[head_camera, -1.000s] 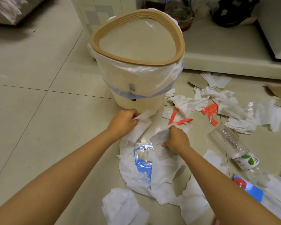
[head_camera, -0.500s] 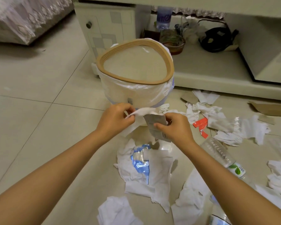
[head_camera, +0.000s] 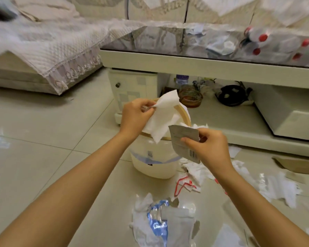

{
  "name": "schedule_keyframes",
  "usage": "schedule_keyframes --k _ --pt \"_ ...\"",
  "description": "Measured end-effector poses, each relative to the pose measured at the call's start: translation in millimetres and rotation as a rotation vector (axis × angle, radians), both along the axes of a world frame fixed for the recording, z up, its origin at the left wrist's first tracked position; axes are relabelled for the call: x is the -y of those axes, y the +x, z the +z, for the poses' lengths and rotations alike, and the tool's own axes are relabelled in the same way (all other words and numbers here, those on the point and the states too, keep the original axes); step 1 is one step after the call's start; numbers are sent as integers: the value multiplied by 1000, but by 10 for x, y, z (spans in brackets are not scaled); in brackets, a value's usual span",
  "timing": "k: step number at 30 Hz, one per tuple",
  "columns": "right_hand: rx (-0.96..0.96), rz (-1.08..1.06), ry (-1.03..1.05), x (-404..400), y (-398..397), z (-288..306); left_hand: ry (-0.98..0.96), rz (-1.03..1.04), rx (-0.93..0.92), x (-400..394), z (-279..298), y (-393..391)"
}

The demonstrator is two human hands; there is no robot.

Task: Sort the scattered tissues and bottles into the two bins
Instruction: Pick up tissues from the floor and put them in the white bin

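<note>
Now lifted higher than half a second ago, a white tissue [head_camera: 161, 118] hangs over the mouth of the bin [head_camera: 155, 163], pinched at its upper corner by the left hand [head_camera: 136, 116], fingers closed on it. It is soft and creased, with one corner standing up and the rest drooping across the bin's tan wooden-looking rim. The right hand [head_camera: 210, 147], also raised since then, holds a stiff grey paper packet [head_camera: 184, 141] with printed lines and a barcode, fingers clamped on its edge, just right of the tissue and in front of the bin. The bin is cream plastic, rounded, lined with a thin translucent bag and ringed by a pale blue band. On the glossy tiled floor [head_camera: 43, 157] nearer the viewer lies a heap of crumpled tissues with a blue-and-clear plastic wrapper [head_camera: 157, 223]; more white tissues [head_camera: 278, 188] and red scraps are scattered to the right. Behind the bin stands a cream desk [head_camera: 185, 63] with a glass top, a lower shelf and a lace cloth [head_camera: 61, 50] draped at left.
</note>
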State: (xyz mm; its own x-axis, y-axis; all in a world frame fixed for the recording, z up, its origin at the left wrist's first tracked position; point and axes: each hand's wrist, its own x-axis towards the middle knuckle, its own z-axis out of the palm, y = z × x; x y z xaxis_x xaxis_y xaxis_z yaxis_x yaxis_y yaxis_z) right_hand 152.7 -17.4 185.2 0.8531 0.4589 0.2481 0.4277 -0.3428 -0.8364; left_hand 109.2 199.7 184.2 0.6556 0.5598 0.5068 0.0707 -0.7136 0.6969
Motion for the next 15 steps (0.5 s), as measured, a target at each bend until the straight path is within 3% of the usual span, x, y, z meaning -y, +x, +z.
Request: schedule_keyframes --k 5,12,15 --pt "-33 -16 93 -130 82 151 135 25 -381 -24 -205 292" --pt "19 -61 172 -656 289 110 68 38 -327 -113 -425 48" --pt "36 4 3 -887 385 -61 47 59 -345 -191 -470 -45"
